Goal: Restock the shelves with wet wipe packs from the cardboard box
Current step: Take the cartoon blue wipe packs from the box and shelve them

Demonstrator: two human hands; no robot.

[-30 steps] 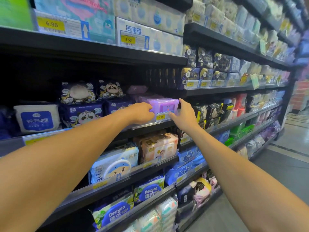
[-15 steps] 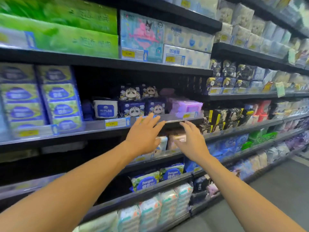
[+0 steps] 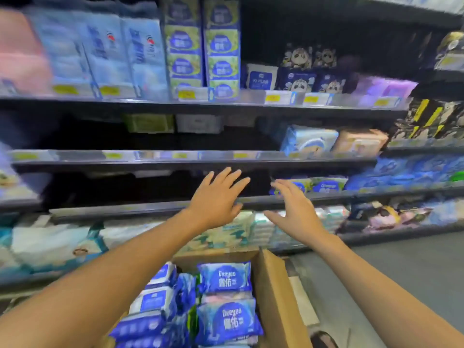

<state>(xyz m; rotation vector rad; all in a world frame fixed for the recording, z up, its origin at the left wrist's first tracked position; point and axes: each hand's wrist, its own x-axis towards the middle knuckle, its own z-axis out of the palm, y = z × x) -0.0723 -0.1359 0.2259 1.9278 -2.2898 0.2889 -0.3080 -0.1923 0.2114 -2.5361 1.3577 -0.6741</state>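
A cardboard box (image 3: 276,295) stands low in front of me, packed with blue wet wipe packs (image 3: 226,277). My left hand (image 3: 217,199) and my right hand (image 3: 295,212) hover above the box with fingers spread, holding nothing, in front of the lower shelves. A purple wet wipe pack (image 3: 391,89) sits on the upper shelf (image 3: 200,106) at the right. The picture is blurred by motion.
Dark shelves run across the view, with blue and green packs (image 3: 203,46) top centre, panda-print packs (image 3: 308,71) beside them, and pale packs (image 3: 308,140) one shelf down. Parts of the middle shelves (image 3: 125,159) are dark. Grey floor (image 3: 401,272) lies to the right.
Both hands let go of the purple pack on the shelf and drew back and down, fingers open. My view swung left and down, bringing the cardboard box into sight.
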